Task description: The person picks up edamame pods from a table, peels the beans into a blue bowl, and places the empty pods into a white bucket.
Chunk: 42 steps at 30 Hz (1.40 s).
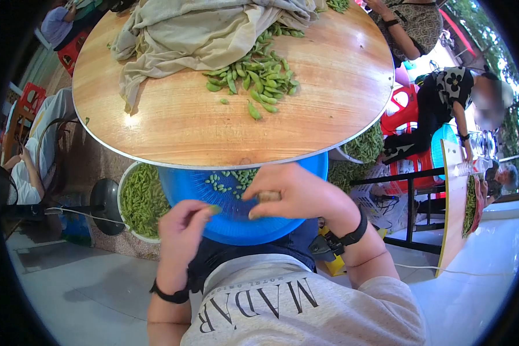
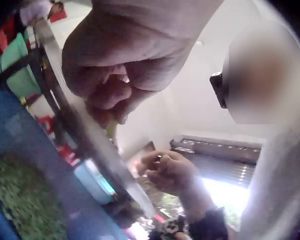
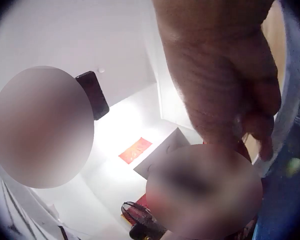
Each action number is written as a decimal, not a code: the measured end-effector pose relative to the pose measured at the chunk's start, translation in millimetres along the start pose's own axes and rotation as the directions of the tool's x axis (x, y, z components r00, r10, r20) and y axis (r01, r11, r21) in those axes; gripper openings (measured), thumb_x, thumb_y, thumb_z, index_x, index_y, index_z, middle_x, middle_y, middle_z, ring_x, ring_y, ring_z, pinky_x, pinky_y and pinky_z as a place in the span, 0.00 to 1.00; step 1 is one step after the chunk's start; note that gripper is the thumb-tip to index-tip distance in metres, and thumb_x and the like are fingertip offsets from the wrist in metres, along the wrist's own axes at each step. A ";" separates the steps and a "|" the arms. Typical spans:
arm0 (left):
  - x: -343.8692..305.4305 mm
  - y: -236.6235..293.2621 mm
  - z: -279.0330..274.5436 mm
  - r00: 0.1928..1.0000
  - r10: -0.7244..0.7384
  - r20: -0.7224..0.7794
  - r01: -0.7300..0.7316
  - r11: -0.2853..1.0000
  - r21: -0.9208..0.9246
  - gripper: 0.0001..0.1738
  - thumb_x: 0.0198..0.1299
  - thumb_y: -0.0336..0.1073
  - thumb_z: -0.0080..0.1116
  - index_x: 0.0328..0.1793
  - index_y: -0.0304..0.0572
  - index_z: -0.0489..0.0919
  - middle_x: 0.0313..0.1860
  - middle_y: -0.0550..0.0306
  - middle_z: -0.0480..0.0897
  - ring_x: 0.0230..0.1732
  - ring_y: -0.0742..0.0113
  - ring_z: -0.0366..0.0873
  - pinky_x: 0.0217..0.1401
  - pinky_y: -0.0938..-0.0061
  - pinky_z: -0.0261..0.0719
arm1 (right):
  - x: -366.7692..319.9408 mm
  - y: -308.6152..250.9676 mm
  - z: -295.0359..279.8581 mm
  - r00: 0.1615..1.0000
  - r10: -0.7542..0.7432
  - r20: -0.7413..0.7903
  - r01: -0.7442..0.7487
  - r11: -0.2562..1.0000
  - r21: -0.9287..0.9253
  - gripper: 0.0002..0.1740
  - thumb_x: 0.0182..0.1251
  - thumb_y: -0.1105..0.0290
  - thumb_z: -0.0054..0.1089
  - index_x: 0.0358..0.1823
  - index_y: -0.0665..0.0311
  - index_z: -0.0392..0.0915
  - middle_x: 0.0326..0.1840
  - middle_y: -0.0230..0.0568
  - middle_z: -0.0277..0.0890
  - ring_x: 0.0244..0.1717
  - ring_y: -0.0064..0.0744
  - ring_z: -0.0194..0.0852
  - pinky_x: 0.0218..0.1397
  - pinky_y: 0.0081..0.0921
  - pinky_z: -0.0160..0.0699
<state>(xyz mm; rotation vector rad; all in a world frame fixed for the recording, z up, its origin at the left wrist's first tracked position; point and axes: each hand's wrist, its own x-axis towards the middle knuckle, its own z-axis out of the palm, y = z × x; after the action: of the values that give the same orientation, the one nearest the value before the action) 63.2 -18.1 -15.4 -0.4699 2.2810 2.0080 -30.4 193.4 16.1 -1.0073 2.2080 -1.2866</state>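
A: What are the hands doing?

B: We see the left hand (image 1: pixel 181 229) pinching a small green bean pod (image 1: pixel 214 209) between thumb and fingers. Near it, the right hand (image 1: pixel 297 193) has loosely bent fingers, a gap between fingertips and thumb.

A: And beneath them?

B: A round blue plastic basin (image 1: pixel 245 233), with loose, pale-green shelled beans (image 1: pixel 245 176) inside.

A: Farther out?

B: Just left of the basin, we find a round, white-rimmed tub (image 1: pixel 119 202) full of green pods. Ahead, on a rounded, wood-grained surface (image 1: pixel 173 132), we see a heap of plump green pods (image 1: pixel 265 78) beside a crumpled beige cloth (image 1: pixel 201 34). At right, a person in a black-and-white flowered top (image 1: pixel 452 86) bends forward.
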 end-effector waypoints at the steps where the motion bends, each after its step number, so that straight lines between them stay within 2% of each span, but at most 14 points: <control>1: 3.0 -9.7 -14.4 0.990 0.115 -0.082 -0.104 0.986 0.128 0.03 0.50 0.25 0.60 0.32 0.34 0.78 0.25 0.61 0.79 0.27 0.78 0.73 0.29 0.83 0.71 | 3.7 -2.7 -8.8 0.996 0.015 -0.087 -0.019 0.999 -0.050 0.12 0.48 0.65 0.61 0.31 0.66 0.77 0.26 0.48 0.72 0.32 0.46 0.72 0.36 0.36 0.70; 3: 5.6 -18.3 -45.2 0.975 0.096 -0.201 -0.002 0.906 0.424 0.08 0.48 0.24 0.60 0.36 0.34 0.78 0.31 0.57 0.79 0.28 0.74 0.74 0.30 0.80 0.72 | 18.8 2.8 -23.6 0.951 -0.032 -0.306 -0.070 0.946 -0.315 0.11 0.50 0.66 0.60 0.30 0.66 0.77 0.29 0.51 0.72 0.33 0.49 0.70 0.36 0.39 0.70; 6: 8.0 -17.4 -61.3 0.919 0.295 -0.260 0.029 0.608 0.794 0.12 0.47 0.24 0.61 0.41 0.34 0.78 0.41 0.52 0.77 0.32 0.71 0.75 0.31 0.79 0.73 | 47.5 29.6 -28.6 0.870 -0.001 -0.493 -0.232 0.881 -0.412 0.10 0.50 0.66 0.60 0.28 0.67 0.76 0.29 0.52 0.71 0.33 0.51 0.69 0.36 0.41 0.69; 7: 8.8 -3.4 -58.2 0.942 0.157 -0.296 0.099 0.714 0.693 0.16 0.45 0.22 0.61 0.44 0.35 0.77 0.46 0.50 0.75 0.38 0.66 0.75 0.34 0.77 0.74 | 51.1 36.6 -29.1 0.870 -0.020 -0.492 -0.218 0.880 -0.421 0.10 0.49 0.66 0.59 0.28 0.67 0.76 0.29 0.52 0.71 0.33 0.51 0.69 0.36 0.40 0.69; 10: 12.8 14.7 -42.3 0.948 0.260 -0.183 -0.166 0.897 0.410 0.17 0.45 0.20 0.60 0.45 0.35 0.77 0.45 0.49 0.75 0.39 0.60 0.76 0.34 0.74 0.75 | 58.5 41.4 -33.0 0.891 -0.054 -0.450 -0.145 0.907 -0.395 0.09 0.49 0.67 0.59 0.28 0.66 0.76 0.27 0.50 0.70 0.32 0.50 0.69 0.36 0.39 0.69; 12: 26.0 22.2 -25.3 0.822 0.569 -0.036 -0.501 0.751 0.429 0.18 0.46 0.17 0.57 0.46 0.31 0.76 0.48 0.49 0.75 0.32 0.66 0.76 0.29 0.81 0.74 | 53.8 25.3 -37.6 0.919 -0.031 -0.394 -0.088 0.956 -0.280 0.08 0.49 0.68 0.59 0.28 0.66 0.76 0.25 0.48 0.69 0.31 0.49 0.69 0.35 0.38 0.69; 14: 36.2 44.5 2.2 0.746 0.666 0.005 -0.606 0.676 0.420 0.15 0.46 0.20 0.60 0.43 0.34 0.77 0.45 0.49 0.77 0.34 0.60 0.79 0.32 0.72 0.76 | 48.5 11.4 -36.1 0.960 -0.121 -0.253 0.050 0.961 -0.273 0.07 0.49 0.70 0.58 0.28 0.66 0.77 0.25 0.47 0.69 0.30 0.48 0.70 0.33 0.36 0.69; 17: 46.1 52.7 20.6 0.759 0.614 0.217 -0.641 0.647 0.413 0.13 0.46 0.22 0.60 0.41 0.34 0.77 0.38 0.50 0.79 0.31 0.59 0.79 0.31 0.74 0.76 | 38.3 -11.8 -30.2 0.983 -0.153 -0.105 0.131 0.973 -0.190 0.06 0.49 0.71 0.58 0.28 0.65 0.77 0.26 0.45 0.70 0.29 0.46 0.70 0.32 0.32 0.69; 20: 45.6 50.2 20.2 0.808 0.481 0.341 -0.580 0.751 0.316 0.10 0.48 0.23 0.61 0.39 0.34 0.78 0.30 0.54 0.81 0.28 0.67 0.79 0.29 0.78 0.75 | 25.4 -8.6 -25.6 0.989 -0.081 -0.125 0.077 0.996 -0.039 0.05 0.53 0.73 0.57 0.29 0.67 0.76 0.23 0.36 0.70 0.25 0.30 0.68 0.29 0.24 0.67; 22: 36.5 49.1 23.3 0.928 0.261 0.267 -0.301 0.946 0.121 0.09 0.48 0.24 0.61 0.37 0.34 0.78 0.28 0.55 0.82 0.28 0.72 0.78 0.29 0.81 0.74 | 17.2 3.3 -16.8 0.970 0.052 -0.239 -0.001 0.978 0.207 0.11 0.61 0.66 0.53 0.27 0.66 0.76 0.20 0.34 0.69 0.21 0.25 0.66 0.25 0.24 0.66; 23: 32.4 48.6 24.7 0.960 0.136 0.245 -0.144 0.990 0.012 0.08 0.48 0.24 0.62 0.37 0.33 0.79 0.27 0.56 0.82 0.27 0.75 0.77 0.29 0.82 0.73 | 13.8 3.2 -15.4 0.972 0.169 -0.162 -0.106 0.934 0.342 0.14 0.63 0.62 0.49 0.27 0.66 0.75 0.19 0.32 0.68 0.21 0.22 0.64 0.24 0.21 0.65; 26: 25.3 45.2 28.8 0.978 0.060 0.199 -0.044 0.995 -0.085 0.08 0.48 0.24 0.62 0.36 0.33 0.79 0.28 0.58 0.82 0.28 0.81 0.76 0.29 0.84 0.73 | 2.6 2.1 -5.3 0.934 0.350 0.064 -0.320 0.746 0.585 0.23 0.68 0.52 0.41 0.27 0.64 0.74 0.17 0.28 0.65 0.18 0.15 0.60 0.21 0.14 0.61; 35: 11.8 40.5 36.4 0.935 0.307 0.177 -0.347 0.893 0.287 0.09 0.45 0.25 0.64 0.34 0.33 0.79 0.25 0.53 0.81 0.25 0.76 0.77 0.27 0.82 0.74 | -0.3 -1.1 13.7 0.938 0.314 0.148 -0.340 0.738 0.583 0.22 0.68 0.52 0.40 0.27 0.62 0.71 0.16 0.28 0.64 0.16 0.15 0.59 0.17 0.13 0.58; 42: 4.2 21.5 40.6 0.961 0.259 0.096 -0.269 0.956 0.116 0.07 0.47 0.24 0.63 0.34 0.33 0.79 0.23 0.56 0.80 0.19 0.77 0.73 0.20 0.83 0.70 | -4.7 -1.9 27.2 0.946 0.324 0.023 -0.287 0.802 0.524 0.19 0.67 0.59 0.44 0.23 0.65 0.70 0.14 0.30 0.64 0.16 0.18 0.60 0.18 0.18 0.59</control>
<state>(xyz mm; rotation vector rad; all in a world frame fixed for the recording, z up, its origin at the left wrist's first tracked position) 47.3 23.0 -1.8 -0.0755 2.5165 1.9280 -9.1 180.4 4.0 -0.3810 1.7985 -1.6460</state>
